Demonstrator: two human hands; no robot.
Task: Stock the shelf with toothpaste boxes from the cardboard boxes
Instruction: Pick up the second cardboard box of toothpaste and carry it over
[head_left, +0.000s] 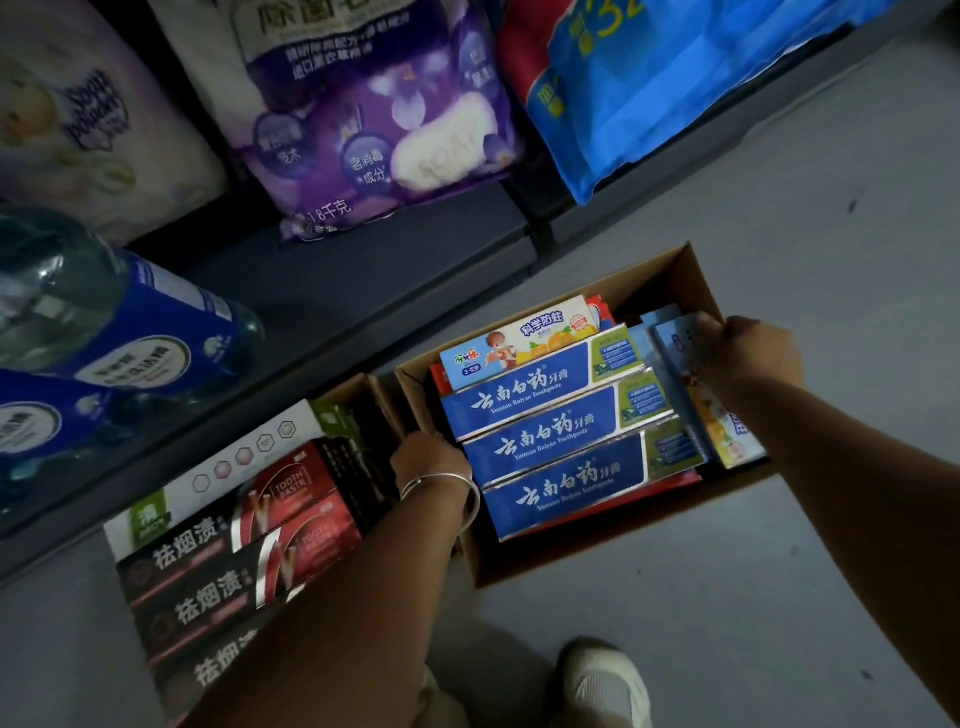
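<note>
Right hand grip clamped on upright blue boxes at the carton's right end. Left hand grips its left wall; fingers hidden inside.

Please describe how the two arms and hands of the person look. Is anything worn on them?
Both forearms are bare; no sleeves show and neither hand wears a glove. The left hand has a thin silver metal bangle hanging loosely around its wrist. The right hand shows no ring, watch or bracelet. No markings are visible on either arm.

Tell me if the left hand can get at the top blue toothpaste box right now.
Probably yes: the left hand grips the carton's wall right beside the blue toothpaste box, whose face lies uncovered.
</note>
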